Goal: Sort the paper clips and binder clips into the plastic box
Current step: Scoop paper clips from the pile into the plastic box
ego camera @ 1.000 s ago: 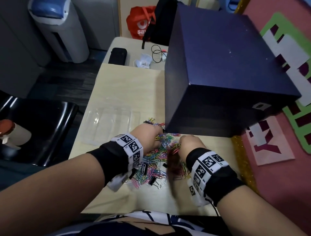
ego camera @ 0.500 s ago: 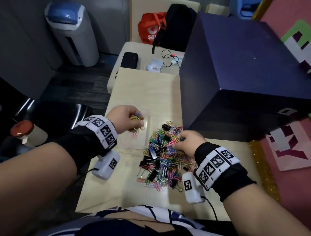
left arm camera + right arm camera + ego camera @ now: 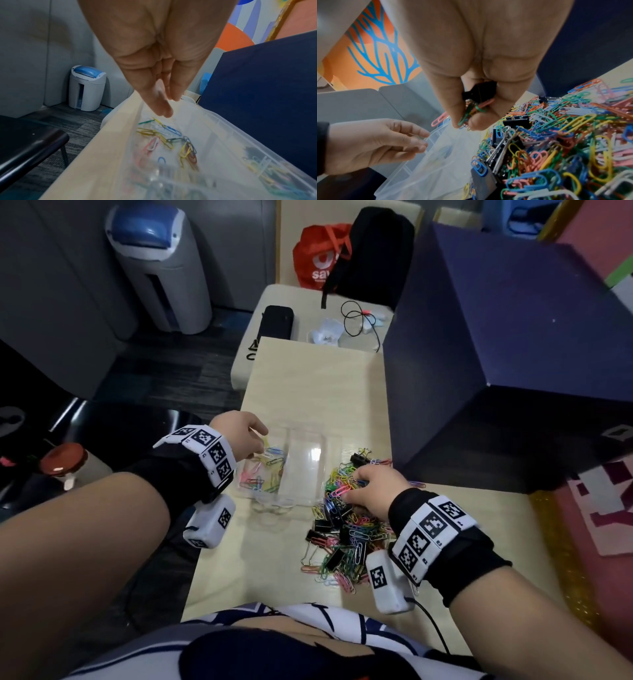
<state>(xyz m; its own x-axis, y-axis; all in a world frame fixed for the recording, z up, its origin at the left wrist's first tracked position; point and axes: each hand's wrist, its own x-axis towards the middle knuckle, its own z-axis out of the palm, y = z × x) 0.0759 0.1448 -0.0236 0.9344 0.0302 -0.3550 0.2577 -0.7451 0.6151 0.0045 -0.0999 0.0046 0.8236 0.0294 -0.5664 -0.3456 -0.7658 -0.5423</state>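
A small bunch of coloured wire paper clips, with something black among them that may be a binder clip, is pinched in the curled fingers of the right hand [image 3: 471,112], over the mixed heap of coloured paper clips and black binder clips [image 3: 346,522] lying just right of the clear plastic compartment box [image 3: 305,463]. The left hand [image 3: 239,436] is held over the box's left compartment with fingers extended together and nothing seen in them; loose paper clips [image 3: 168,140] already lie there. The step is judged best done if the bunch is separated before release, so that paper clips join that compartment and binder clips go to another. The pale wooden tabletop [image 3: 308,385] carries a large dark blue box [image 3: 496,337]; a grey bin with a blue lid [image 3: 161,265] stands on the dark floor beyond.
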